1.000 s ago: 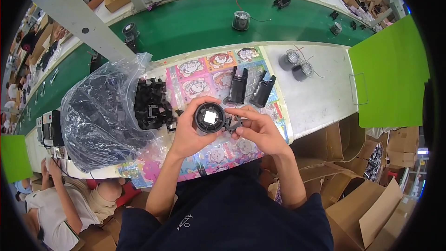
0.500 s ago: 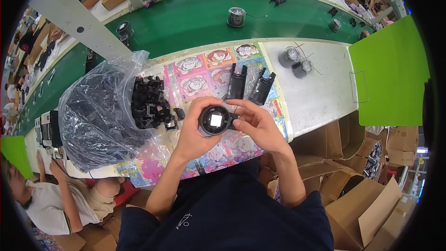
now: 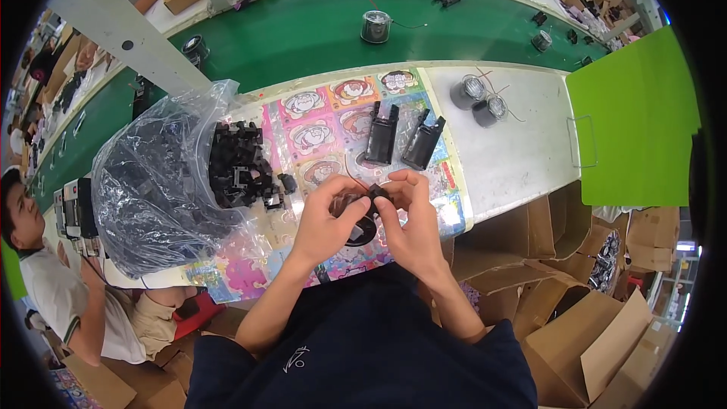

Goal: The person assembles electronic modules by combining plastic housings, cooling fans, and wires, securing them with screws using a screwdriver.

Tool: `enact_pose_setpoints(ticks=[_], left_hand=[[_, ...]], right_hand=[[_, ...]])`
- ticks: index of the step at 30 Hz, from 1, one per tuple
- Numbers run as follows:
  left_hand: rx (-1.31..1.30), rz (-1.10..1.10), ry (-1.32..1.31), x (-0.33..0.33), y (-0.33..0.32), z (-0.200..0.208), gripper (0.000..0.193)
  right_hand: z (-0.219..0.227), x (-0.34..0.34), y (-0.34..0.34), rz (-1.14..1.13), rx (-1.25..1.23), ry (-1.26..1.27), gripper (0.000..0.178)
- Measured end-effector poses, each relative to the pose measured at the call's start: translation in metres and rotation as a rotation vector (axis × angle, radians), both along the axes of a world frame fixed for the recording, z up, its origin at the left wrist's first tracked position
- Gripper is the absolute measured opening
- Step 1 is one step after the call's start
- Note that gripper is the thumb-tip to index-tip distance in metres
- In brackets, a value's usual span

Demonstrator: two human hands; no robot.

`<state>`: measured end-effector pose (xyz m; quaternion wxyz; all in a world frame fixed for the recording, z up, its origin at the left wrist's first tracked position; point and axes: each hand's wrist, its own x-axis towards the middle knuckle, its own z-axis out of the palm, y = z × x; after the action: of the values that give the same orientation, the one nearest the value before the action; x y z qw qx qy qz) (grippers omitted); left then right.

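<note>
Low over the mat, my left hand [image 3: 322, 223] grips a round black housing [image 3: 363, 235], now tilted and partly covered by fingers. My right hand [image 3: 413, 227] is closed on a small black plastic part [image 3: 377, 195] against the housing's far side, with both thumbs close together there. A thin red wire [image 3: 354, 173] sticks up beside my left fingers. Just beyond my hands lie two black rectangular plastic shells, one upright in view [image 3: 382, 138] and one slanted [image 3: 424, 144]. Left of them, many small black clips [image 3: 238, 170] spill from a clear plastic bag [image 3: 151, 189].
Two clear-topped round units [image 3: 469, 91] with wires stand on the white tabletop [image 3: 522, 148]. A green conveyor belt [image 3: 303, 34] carries another wired unit [image 3: 375, 27]. A lime-green panel [image 3: 636, 121] rises at right, cardboard boxes [image 3: 598, 341] below. A co-worker [image 3: 76, 295] sits at left.
The round housing has been tipped, so its face with the white square no longer points up. Both hands have drawn together around the small black part. The co-worker at left has raised their head.
</note>
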<state>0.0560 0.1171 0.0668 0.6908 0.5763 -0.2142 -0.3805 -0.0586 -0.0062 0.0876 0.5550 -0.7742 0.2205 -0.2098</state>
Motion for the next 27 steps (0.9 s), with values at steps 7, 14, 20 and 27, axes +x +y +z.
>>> enact_pose_setpoints(ticks=[7, 14, 20, 27], left_hand=[[-0.101, 0.183, -0.2, -0.006, -0.002, -0.005, 0.007], [-0.16, 0.111, -0.126, -0.006, -0.007, -0.001, 0.005], [-0.169, 0.293, -0.036, -0.005, -0.038, -0.001, 0.007], [-0.323, -0.001, -0.03, -0.006, -0.065, 0.022, 0.052]], right_hand=[[-0.014, -0.003, 0.008, 0.002, 0.37, -0.128, 0.031], [-0.01, -0.013, -0.006, 0.076, 0.595, -0.155, 0.024], [0.007, -0.002, -0.005, -0.207, -0.291, -0.035, 0.032], [-0.016, -0.031, -0.01, -0.264, 0.454, -0.316, 0.069]])
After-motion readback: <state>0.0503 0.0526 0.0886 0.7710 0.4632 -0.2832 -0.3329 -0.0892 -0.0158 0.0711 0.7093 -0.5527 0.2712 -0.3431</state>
